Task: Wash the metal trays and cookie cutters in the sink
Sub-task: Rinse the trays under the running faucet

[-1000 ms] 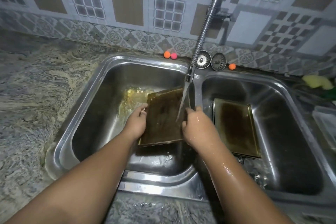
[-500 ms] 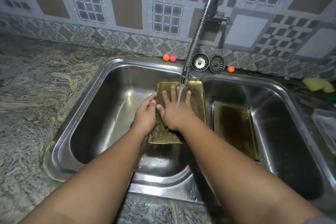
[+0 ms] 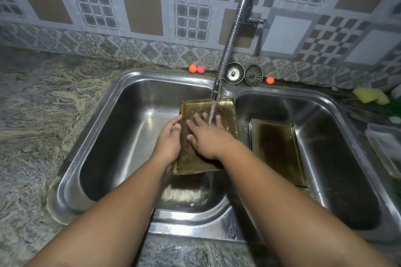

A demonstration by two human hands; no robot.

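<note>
i am holding the golden tray (image 3: pixel 227 115) over the left basin (image 3: pixel 130 136), just under the faucet (image 3: pixel 230 45). my left hand (image 3: pixel 168 145) is gripping the tray's left edge, fingers curled round the rim. my right hand (image 3: pixel 208 138) is lying flat on the tray's inner face, fingers spread apart, and the water is falling onto them. a second, darker tray (image 3: pixel 275 149) is sitting in the right basin (image 3: pixel 329 136), well apart from both hands. two sink strainers (image 3: pixel 233 72) are standing behind the divider.
</note>
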